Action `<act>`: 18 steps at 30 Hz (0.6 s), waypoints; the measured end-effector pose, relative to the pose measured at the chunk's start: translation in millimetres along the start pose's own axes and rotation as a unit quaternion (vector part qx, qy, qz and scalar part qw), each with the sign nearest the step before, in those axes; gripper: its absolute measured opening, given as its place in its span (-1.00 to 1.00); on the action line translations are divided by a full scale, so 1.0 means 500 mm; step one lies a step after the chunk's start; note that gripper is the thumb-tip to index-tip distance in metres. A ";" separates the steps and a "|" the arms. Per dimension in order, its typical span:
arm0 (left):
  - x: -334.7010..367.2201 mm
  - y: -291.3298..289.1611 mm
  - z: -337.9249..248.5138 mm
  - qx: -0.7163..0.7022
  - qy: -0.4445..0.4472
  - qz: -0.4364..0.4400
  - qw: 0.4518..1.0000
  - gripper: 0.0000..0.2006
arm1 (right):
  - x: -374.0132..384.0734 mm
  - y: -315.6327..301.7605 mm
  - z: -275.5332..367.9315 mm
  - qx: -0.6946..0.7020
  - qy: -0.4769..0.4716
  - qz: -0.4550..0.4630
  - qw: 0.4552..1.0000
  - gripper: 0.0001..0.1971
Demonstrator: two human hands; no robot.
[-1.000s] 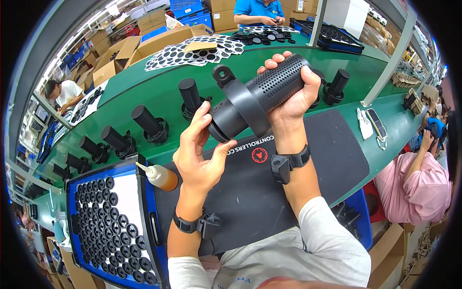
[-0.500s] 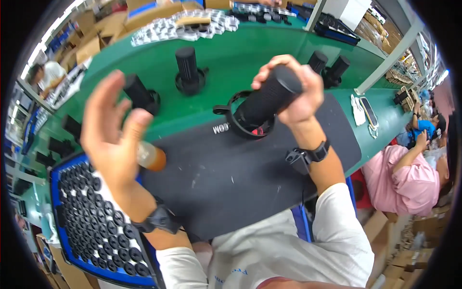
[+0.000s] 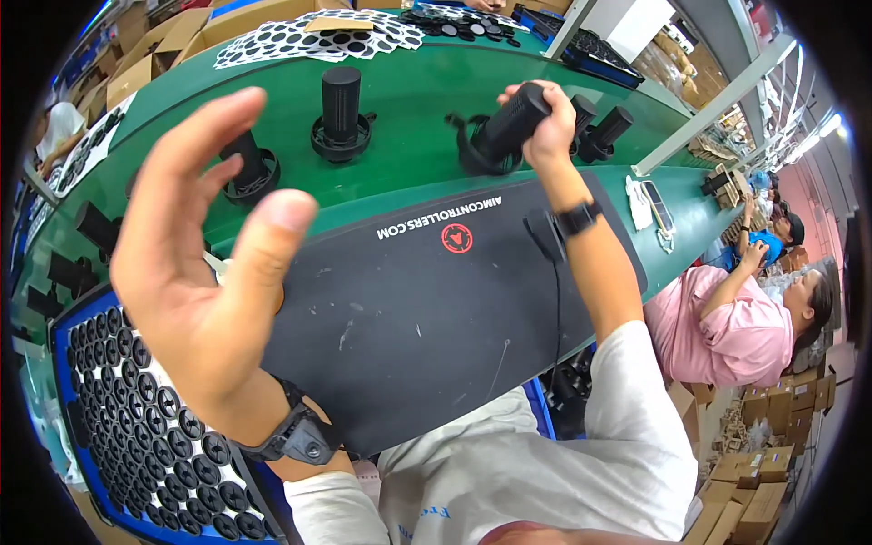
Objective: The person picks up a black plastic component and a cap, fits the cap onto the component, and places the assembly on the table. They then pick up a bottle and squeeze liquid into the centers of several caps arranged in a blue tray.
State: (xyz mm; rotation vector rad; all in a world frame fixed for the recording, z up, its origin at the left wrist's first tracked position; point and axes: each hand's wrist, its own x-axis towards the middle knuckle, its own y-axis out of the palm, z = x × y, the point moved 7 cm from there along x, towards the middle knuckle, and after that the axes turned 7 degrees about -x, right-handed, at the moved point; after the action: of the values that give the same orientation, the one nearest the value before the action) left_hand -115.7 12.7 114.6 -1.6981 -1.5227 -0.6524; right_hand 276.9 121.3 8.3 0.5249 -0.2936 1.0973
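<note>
My right hand (image 3: pixel 550 132) is wrapped round the upper part of a black ribbed cylinder (image 3: pixel 511 127) with a wider ring at its base. It leans to the right over the green belt, just beyond the black mat (image 3: pixel 409 309). Whether its base touches the belt I cannot tell. My left hand (image 3: pixel 200 245) is raised at the left, thumb and fingers apart, holding nothing. Behind its fingers stands another black cylinder (image 3: pixel 245 163), partly hidden. A similar cylinder (image 3: pixel 341 113) stands upright between my hands. Each wrist wears a black strap.
A blue tray (image 3: pixel 68 363) of round black parts lies at the left. Two more cylinders (image 3: pixel 607 132) stand beyond my right hand. White sheets with black discs (image 3: pixel 309 41) lie at the back. A phone (image 3: pixel 658 205) rests at the right, near a person in pink (image 3: pixel 727 327).
My right hand has carried the black cylinder away from me, off the mat and over the green belt. My left hand has come nearer the camera, still spread.
</note>
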 end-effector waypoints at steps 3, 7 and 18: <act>0.006 0.029 -0.010 0.036 0.020 0.082 0.996 -0.52 | 0.106 -0.094 -0.125 -0.096 -0.024 -0.071 0.993 -0.66; 0.021 0.032 0.016 -0.008 0.029 0.043 0.999 -0.53 | 0.171 -0.232 -0.208 -0.180 0.018 -0.149 0.972 -0.62; -0.016 0.189 0.036 -0.065 0.061 0.076 0.993 -0.60 | -0.023 0.387 -0.136 -0.366 -0.310 0.152 0.864 -0.53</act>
State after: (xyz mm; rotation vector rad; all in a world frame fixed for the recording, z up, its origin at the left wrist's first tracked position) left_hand -26.2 21.6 79.3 -1.8162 -1.2754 -0.7730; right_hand 95.5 217.4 -4.5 0.1225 -1.3426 0.9935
